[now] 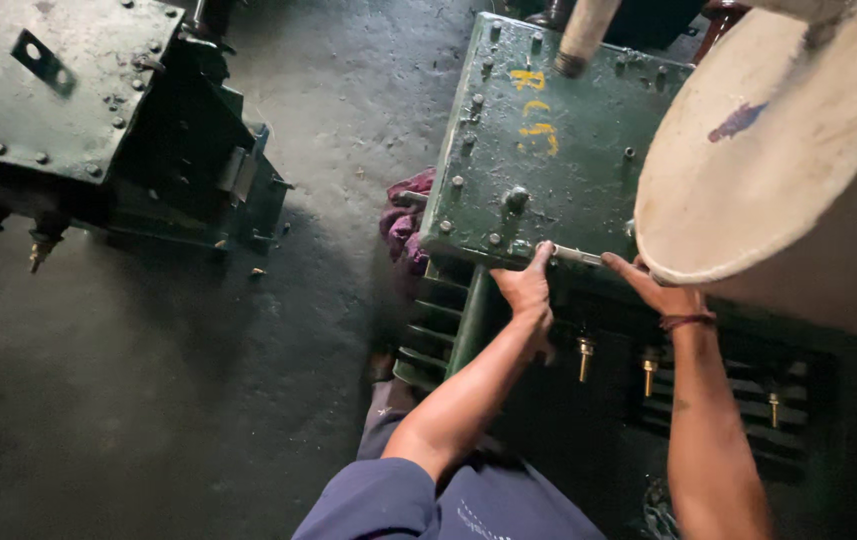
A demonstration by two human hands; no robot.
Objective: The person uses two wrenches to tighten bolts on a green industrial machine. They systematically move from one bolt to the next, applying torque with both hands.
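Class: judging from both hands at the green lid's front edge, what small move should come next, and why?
Probably turn the metal tool a little: the left hand and right hand hold its two ends along the green lid edge, beside a bolt.

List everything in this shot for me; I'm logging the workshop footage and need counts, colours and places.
Green metal box: one, dark green with yellow paint marks, centre right, bolts along its lid edge.
Second metal box: one, dark green, top left, on the floor.
Metal tool: one, silvery, at the near edge of the lid, between both hands.
Brass terminals: three visible, brass, on the box's front below the lid.
Round disc: one, off-white, upper right.
Rag: one, purplish, beside the box's left edge.
Floor: grey, dirty concrete.
Left hand: gripping the tool.
Right hand: at the tool's other end, cord on wrist.
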